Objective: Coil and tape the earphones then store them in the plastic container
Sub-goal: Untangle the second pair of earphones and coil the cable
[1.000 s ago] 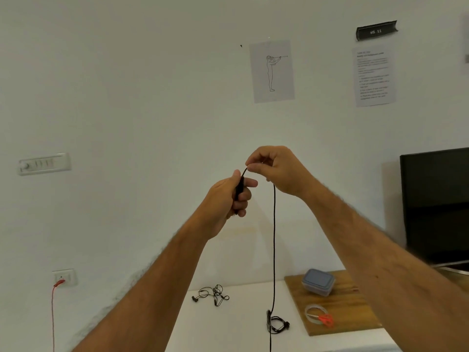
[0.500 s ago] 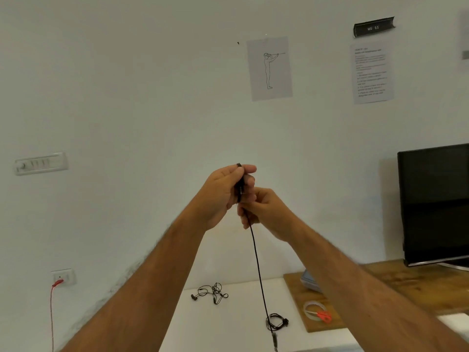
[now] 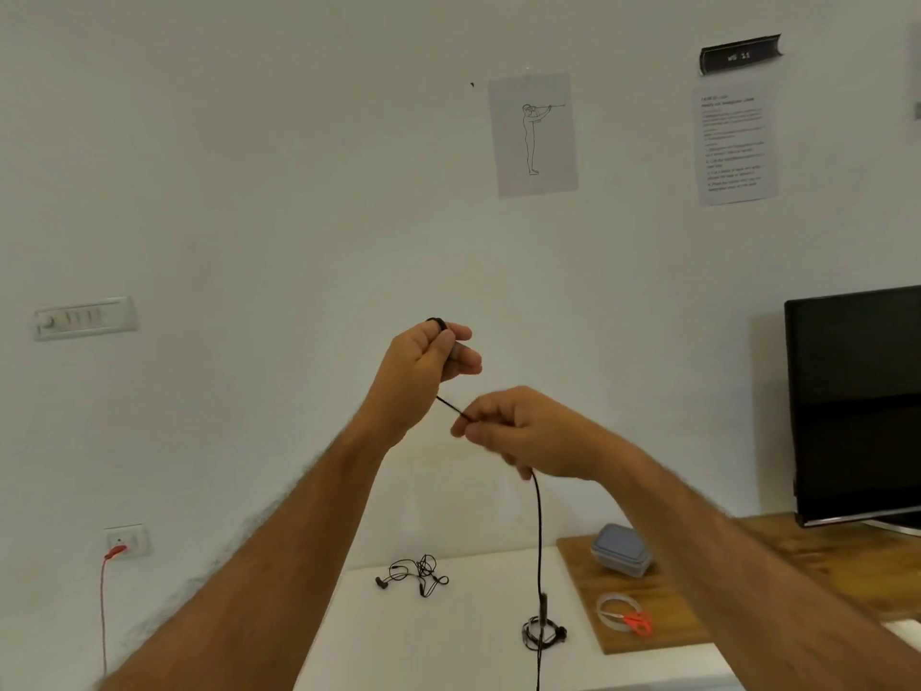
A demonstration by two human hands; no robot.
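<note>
My left hand (image 3: 423, 364) is raised in front of the wall, closed around one end of a black earphone cable (image 3: 539, 536), with a small loop showing above the knuckles. My right hand (image 3: 518, 431) sits lower and to the right, pinching the same cable; a short taut stretch runs between the hands. From the right hand the cable hangs straight down to the white table (image 3: 468, 640). A lidded plastic container (image 3: 620, 548) stands on a wooden board (image 3: 583, 591). A clear tape roll (image 3: 615, 610) lies on the board with red-handled scissors (image 3: 638, 621).
Two more black earphone sets lie on the table: a tangled one (image 3: 416, 573) at the left and a coiled one (image 3: 540, 635) near the hanging cable. A black monitor (image 3: 857, 401) stands at the right. A red cord (image 3: 102, 610) hangs from a wall socket.
My right hand dropped from above the left hand to below and right of it, drawing the cable down. My left hand rose slightly, a cable loop now over its knuckles.
</note>
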